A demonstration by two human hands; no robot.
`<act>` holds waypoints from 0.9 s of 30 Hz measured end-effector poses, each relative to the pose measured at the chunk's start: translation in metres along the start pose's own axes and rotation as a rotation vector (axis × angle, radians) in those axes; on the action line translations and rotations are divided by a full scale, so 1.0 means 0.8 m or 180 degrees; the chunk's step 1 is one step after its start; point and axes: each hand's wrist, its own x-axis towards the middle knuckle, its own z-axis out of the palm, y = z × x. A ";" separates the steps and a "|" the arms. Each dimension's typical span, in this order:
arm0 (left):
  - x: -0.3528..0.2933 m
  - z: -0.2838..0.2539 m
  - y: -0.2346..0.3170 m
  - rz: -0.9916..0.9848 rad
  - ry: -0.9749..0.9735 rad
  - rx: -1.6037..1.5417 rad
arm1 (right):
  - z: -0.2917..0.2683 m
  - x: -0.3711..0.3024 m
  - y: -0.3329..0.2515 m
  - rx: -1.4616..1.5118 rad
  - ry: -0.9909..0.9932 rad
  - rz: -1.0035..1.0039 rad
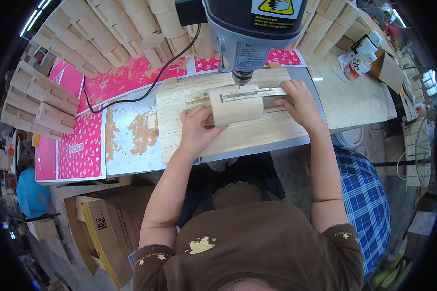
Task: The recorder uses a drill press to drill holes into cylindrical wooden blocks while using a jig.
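A pale rounded wooden block (238, 110) lies across a wooden base board (179, 140) beneath a drill press (250, 43). My left hand (198, 128) is closed round the block's left end, thumb along its lower edge. A narrow, shiny metal-looking strip (255, 94) lies along the block's top, over its slot, and reaches past the right end. My right hand (300, 104) pinches that strip's right end between thumb and fingers. Just above the block's upper edge is the drill chuck (242, 76) with a thin bit. Whether the bit touches the wood I cannot tell.
Stacked slotted wooden blocks (94, 36) line the back, with another pile (43, 99) at left. A black cable (150, 89) crosses the pink patterned covering (80, 150). Sawdust (143, 133) lies left of the board. Bottles (361, 63) stand at right; a cardboard box (116, 228) sits below.
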 end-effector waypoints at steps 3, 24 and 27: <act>-0.031 -0.036 -0.009 -0.0037 0.0102 -0.0045 | -0.007 0.001 -0.004 0.0020 -0.0149 -0.0056; -0.069 -0.107 0.029 -0.2782 0.0490 -0.2638 | -0.011 -0.040 -0.038 0.0385 -0.0239 -0.0316; -0.065 -0.102 0.021 -0.2617 0.0423 -0.2709 | -0.011 -0.039 -0.036 0.0118 -0.0154 -0.0364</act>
